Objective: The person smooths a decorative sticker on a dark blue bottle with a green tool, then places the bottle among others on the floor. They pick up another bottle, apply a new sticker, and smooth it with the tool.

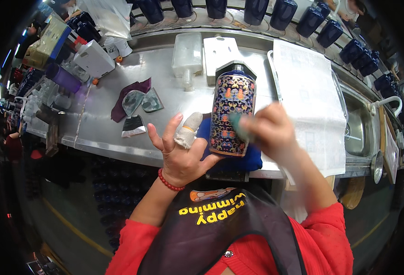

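dark blue floral vase, left hand steadying base, right hand gripping green pad

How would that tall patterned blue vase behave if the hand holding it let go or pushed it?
The vase looks glazed, so probably slippery and breakable. It is tall and narrow and leans on a blue cloth, so it seems apt to tip or roll. The left hand props its base while the blurred right hand presses a greenish pad against it.
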A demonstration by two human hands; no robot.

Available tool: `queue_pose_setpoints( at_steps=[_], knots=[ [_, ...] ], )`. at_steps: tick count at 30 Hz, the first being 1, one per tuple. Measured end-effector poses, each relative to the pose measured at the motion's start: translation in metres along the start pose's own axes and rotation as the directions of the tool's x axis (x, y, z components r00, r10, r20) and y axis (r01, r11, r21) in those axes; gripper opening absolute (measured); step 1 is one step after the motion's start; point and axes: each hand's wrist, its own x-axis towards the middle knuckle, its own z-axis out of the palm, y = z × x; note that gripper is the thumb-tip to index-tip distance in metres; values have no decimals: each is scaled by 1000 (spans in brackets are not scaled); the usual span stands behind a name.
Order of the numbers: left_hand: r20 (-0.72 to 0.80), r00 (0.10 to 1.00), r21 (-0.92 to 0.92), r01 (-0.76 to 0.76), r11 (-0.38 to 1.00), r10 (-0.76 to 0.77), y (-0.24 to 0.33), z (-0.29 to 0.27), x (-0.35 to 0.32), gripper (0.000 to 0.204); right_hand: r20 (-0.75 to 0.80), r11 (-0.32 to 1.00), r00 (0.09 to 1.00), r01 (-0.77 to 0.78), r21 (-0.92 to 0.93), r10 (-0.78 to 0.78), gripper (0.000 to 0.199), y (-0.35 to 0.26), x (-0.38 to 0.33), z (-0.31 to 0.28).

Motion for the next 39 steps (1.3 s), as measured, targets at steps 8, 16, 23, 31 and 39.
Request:
queue_pose_setpoints(
  at_steps=[8,16,23,31,39],
  knots=[
    [48,995,-96,95,991,-91,7,13,2,49,-205,914,895,-405,2,397,20,11,12,-2],
    [182,968,-139,202,970,-175,13,11,-1,85,188,806,913,-408,429,362,25,4,26,-3],
    [160,987,-238,28,971,11,2,12,6,116,75,793,889,-439,422,452,18,9,-22,1],
    [197,967,-196,-121,973,159,2,9,48,115,59,462,622,-639,615,781,19,7,-45,20],
    [131,984,-363,-62,930,117,-6,7,55,102,6,522,664,-594,612,748,18,3,-42,21]
  ],
)
